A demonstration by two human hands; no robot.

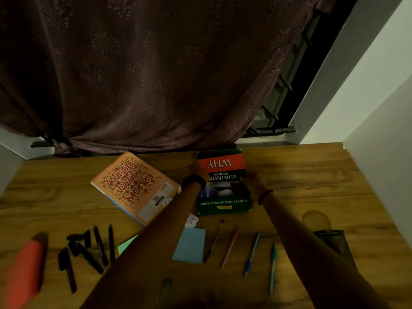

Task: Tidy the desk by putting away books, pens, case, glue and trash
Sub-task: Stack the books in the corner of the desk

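A thick green and red book (pixel 223 163) titled "WHY" lies at the back middle of the wooden desk (pixel 312 186). My left hand (pixel 197 169) grips its left edge and my right hand (pixel 255 178) grips its right edge. An orange book (pixel 133 186) lies tilted to its left. Crumpled white paper (pixel 192 220) sits below the books. Several black markers (pixel 89 248) lie at the front left beside a red case (pixel 26 268). A blue pen (pixel 215 240), a pink pen (pixel 230 247), another blue pen (pixel 252 255) and a green pen (pixel 273 267) lie in front.
A blue sticky pad (pixel 190 245) and a green paper (pixel 127 244) lie under my left forearm. A dark mesh pen holder (pixel 336 244) lies on its side at the right, near a round clear lid (pixel 315 219). A brown curtain (pixel 156 74) hangs behind the desk; white walls flank it.
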